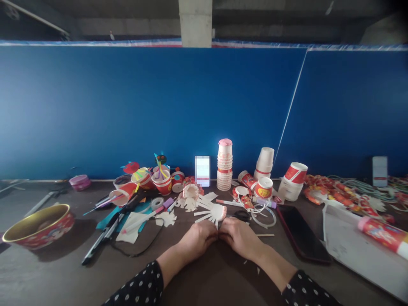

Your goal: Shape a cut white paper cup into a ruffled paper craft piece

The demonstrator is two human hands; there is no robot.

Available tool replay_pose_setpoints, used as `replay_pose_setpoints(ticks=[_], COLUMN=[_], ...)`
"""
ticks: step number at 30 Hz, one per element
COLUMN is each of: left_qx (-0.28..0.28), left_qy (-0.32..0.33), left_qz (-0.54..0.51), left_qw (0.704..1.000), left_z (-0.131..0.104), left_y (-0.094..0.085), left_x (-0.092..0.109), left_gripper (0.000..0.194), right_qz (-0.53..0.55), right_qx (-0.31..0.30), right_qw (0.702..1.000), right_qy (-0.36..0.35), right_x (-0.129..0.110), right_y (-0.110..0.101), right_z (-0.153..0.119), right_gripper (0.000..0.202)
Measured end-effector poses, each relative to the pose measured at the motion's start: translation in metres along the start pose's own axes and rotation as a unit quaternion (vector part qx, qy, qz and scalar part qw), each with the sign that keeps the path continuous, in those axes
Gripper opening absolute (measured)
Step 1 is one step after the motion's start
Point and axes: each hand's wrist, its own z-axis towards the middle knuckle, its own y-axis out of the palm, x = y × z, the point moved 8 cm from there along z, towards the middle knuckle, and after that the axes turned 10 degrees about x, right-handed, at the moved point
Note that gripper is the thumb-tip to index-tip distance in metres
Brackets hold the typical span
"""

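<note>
A white paper cup cut into strips (214, 212) fans out in the middle of the table, its strips pointing left and down. Against its lower edge my left hand (198, 239) is closed, fingertips pinching a strip of it. My right hand (238, 236) meets the left from the other side, also closed on the cut cup, with its fingers curled inward. The fingertips of both hands nearly touch, and their grip is partly hidden. Black-handled scissors (242, 215) lie just beyond my right hand.
A tall cup stack (225, 165) stands at the back. To the right are a dark phone (302, 233), a paper sheet (357, 250) and a red tube (384, 233). A gold-rimmed bowl (40, 231), pens (106, 231) and decorated cups (162, 183) are on the left.
</note>
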Motion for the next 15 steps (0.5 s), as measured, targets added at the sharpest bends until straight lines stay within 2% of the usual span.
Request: replay_pose_setpoints(ticks=[6, 10, 15], left_qx=[-0.016, -0.048, -0.058], left_qy=[-0.005, -0.019, 0.012], left_qz=[0.008, -0.02, -0.045], left_qw=[1.0, 0.998, 0.997], left_z=[-0.0001, -0.0002, 0.0018], left_y=[-0.0047, -0.0086, -0.008], left_x=[0.0021, 0.002, 0.0052], left_gripper=[0.007, 0.012, 0.011], right_qz=[0.013, 0.011, 0.002], right_qx=[0.008, 0.008, -0.007], right_qw=[1.0, 1.0, 1.0], right_qy=[0.008, 0.012, -0.015], right_x=[0.002, 0.0041, -0.0008], right_y=[0.0005, 0.001, 0.0004], right_z=[-0.0003, -0.0005, 0.0004], right_gripper=[0.022, 0.02, 0.02])
